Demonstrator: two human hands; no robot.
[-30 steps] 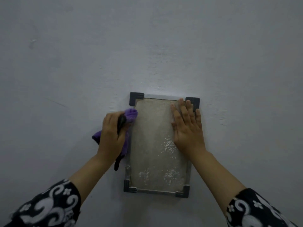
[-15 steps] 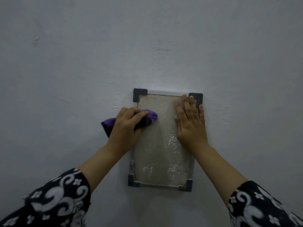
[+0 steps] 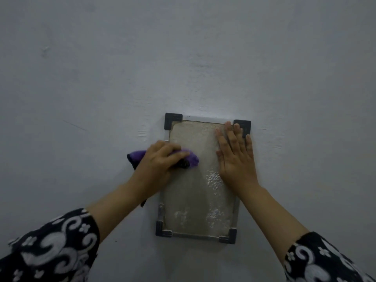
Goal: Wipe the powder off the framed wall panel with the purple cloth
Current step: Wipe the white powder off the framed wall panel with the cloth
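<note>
Purple cloth (image 3: 192, 158): soft, light, bunched into a wad; judged to conform easily to a flat face and to shed no resistance of its own, so pressure must come from the fingers behind it. Best held as a bundle with fingertips on top, as here. Left hand (image 3: 157, 162) grips the cloth, fingers curled over it and pointing right, pressing it against the left-centre of the framed wall panel (image 3: 193, 200); a dark tail of cloth hangs below the wrist. Panel: rigid, thin-framed, dark corner caps, mounted flat on the grey wall (image 3: 101, 78); whether it is firmly fixed cannot be told, so bracing seems prudent. Right hand (image 3: 236, 159) lies flat on the panel's upper right, fingers straight and close together, fingertips reaching the top right corner cap (image 3: 245, 124), holding nothing. Powder (image 3: 213, 181) remains as white patches mid-right, just beside the right palm, and along the lower part. Both forearms reach up from below, patterned sleeves at the frame edge. Judgement: wiping under way, lower half undone.
</note>
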